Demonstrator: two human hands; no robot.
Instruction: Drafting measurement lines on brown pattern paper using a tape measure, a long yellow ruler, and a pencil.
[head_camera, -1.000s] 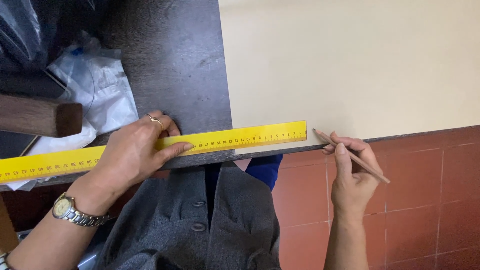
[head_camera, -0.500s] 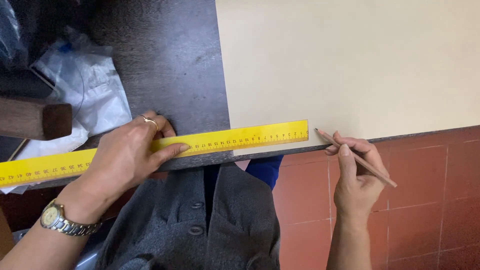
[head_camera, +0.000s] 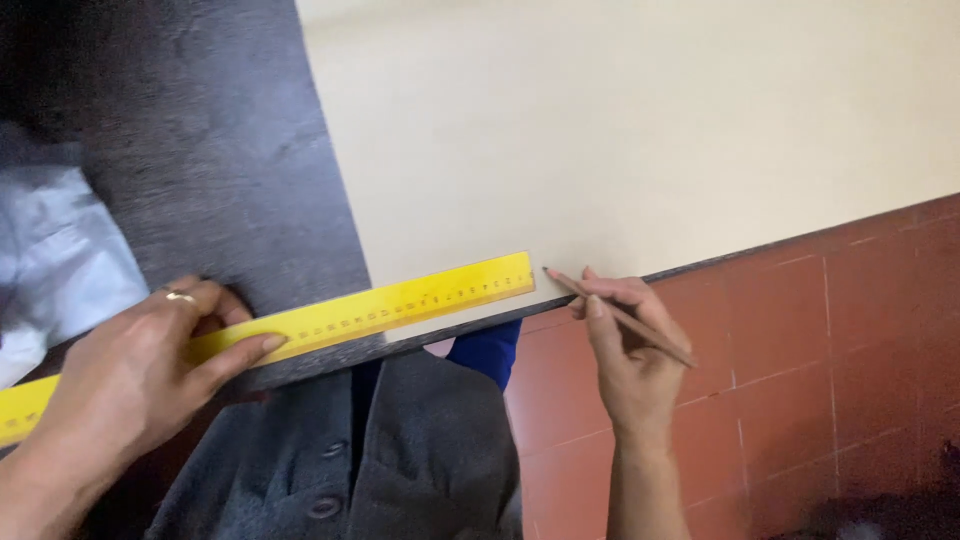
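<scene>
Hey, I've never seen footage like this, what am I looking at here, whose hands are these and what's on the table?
This is one camera worn on a person's head, looking down at their own two bare hands. The left hand, wearing a ring, presses a long yellow ruler flat along the near edge of a dark table. A large cream sheet lies on that table. The right hand holds a thin brown pencil, its tip by the ruler's end. Crumpled clear plastic lies at the left; red floor tiles show below.
</scene>
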